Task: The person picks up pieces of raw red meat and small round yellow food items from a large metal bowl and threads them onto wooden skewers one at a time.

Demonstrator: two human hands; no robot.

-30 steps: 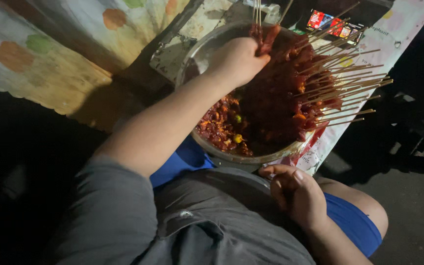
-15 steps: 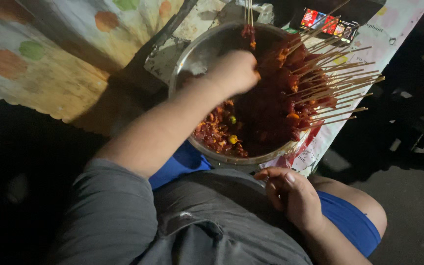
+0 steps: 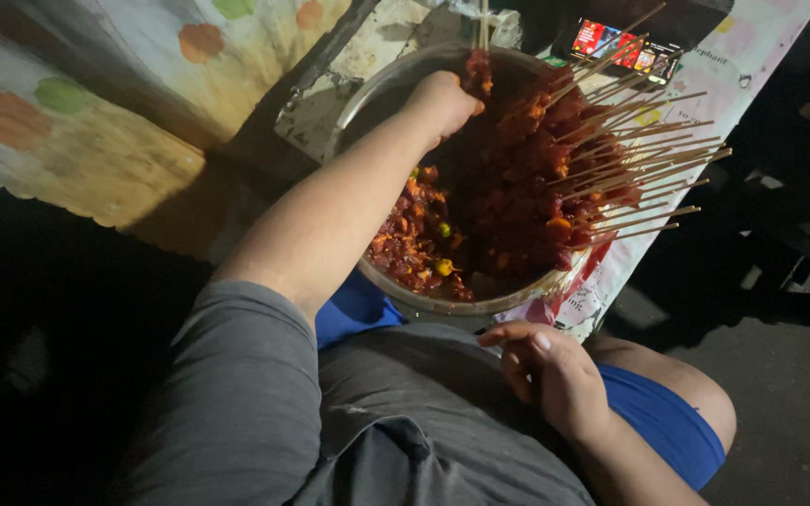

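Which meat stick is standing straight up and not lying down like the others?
The skewer that the left hand grips over the metal bowl. It points straight up, with meat at its bottom. The other skewers lie piled sideways across the bowl's right side.

Dim light; dark floor [image 3: 789, 394]; table [image 3: 705, 84] under pale patterned cloth; spotted cloth [image 3: 96, 141] left.

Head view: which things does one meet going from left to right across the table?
Floral tablecloth → left hand holding a skewer → metal bowl of red marinated meat → bundle of loaded skewers.
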